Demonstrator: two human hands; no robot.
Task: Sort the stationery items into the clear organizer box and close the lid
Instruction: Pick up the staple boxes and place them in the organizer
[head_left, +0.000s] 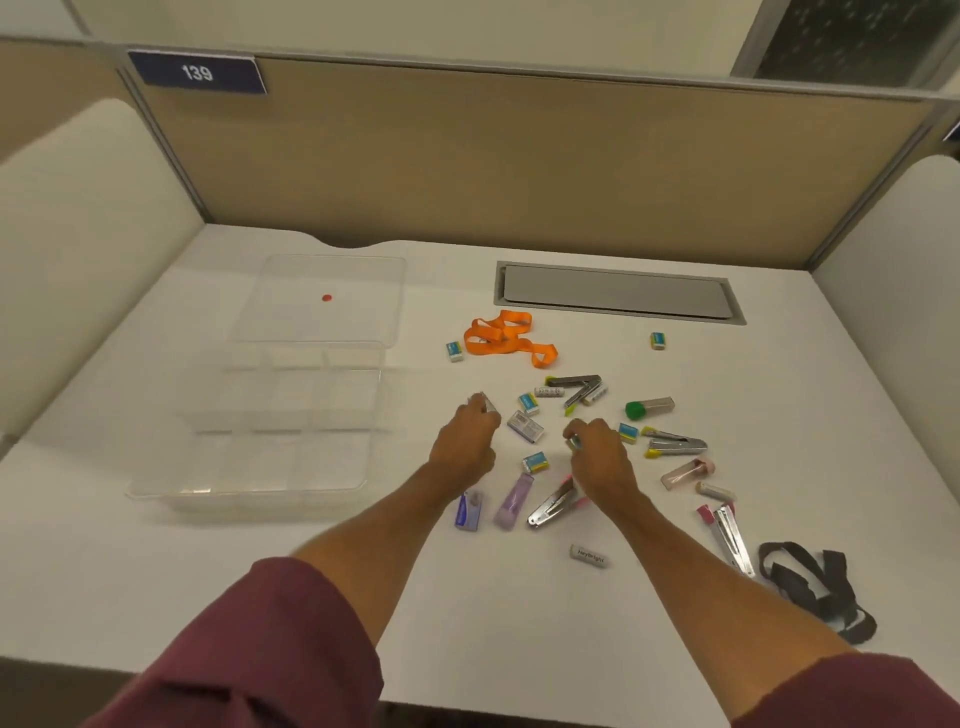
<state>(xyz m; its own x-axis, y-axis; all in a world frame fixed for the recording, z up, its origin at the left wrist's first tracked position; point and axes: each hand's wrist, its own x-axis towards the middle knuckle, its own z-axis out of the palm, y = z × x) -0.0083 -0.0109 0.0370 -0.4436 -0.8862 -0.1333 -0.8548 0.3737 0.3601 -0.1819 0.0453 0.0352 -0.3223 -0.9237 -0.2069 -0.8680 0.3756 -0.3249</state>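
The clear organizer box (249, 488) lies on the left of the white desk, its lid (322, 291) open and leaning back, a red dot on it. Its compartments look empty. Stationery is scattered to the right: small erasers (535, 461), staple boxes (524, 427), metal staplers (675, 444), a purple tube (513, 500), an orange lanyard (504, 335) and a dark lanyard (815, 582). My left hand (465, 441) is closed around a small pale item at its fingertips. My right hand (597, 457) pinches a small metallic item just above the pink-trimmed stapler (553, 504).
A grey cable hatch (618, 291) is set into the desk at the back right. Tan partition walls surround the desk on three sides, with a sign reading 139 (197, 73). The desk's front edge runs under my forearms.
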